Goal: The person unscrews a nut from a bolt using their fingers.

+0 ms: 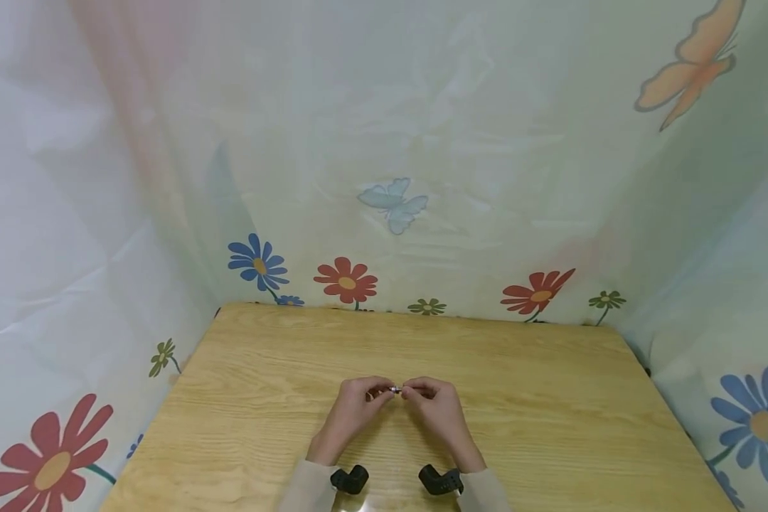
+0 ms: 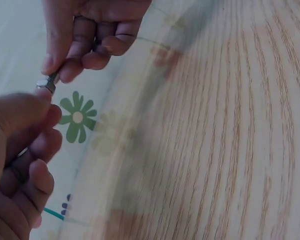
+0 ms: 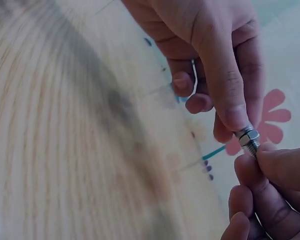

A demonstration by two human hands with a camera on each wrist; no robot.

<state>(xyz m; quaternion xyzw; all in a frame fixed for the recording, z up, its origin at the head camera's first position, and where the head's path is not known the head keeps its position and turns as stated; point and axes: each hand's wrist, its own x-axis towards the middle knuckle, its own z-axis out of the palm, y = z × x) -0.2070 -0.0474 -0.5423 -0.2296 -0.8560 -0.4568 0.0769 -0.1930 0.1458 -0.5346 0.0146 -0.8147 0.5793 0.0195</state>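
Observation:
Between the two hands, over the middle of the table, is a small metal bolt [image 3: 252,147] with a hex nut [image 3: 249,136] around it. My left hand [image 1: 353,412] pinches the nut end between thumb and index finger. From the other side my right hand [image 1: 440,412] pinches the threaded end with its thumb and fingertip. In the left wrist view, the shiny hex nut [image 2: 46,85] shows between both sets of fingertips, and a short stretch of thread is visible beside it. The fingertips cover both ends of the bolt. The other fingers of each hand are curled loosely.
A light wooden table [image 1: 262,355] lies under the hands. Pale curtains [image 1: 461,142] printed with flowers and butterflies stand along its back and sides. Black devices are strapped on the left wrist [image 1: 350,480] and the right wrist [image 1: 440,481].

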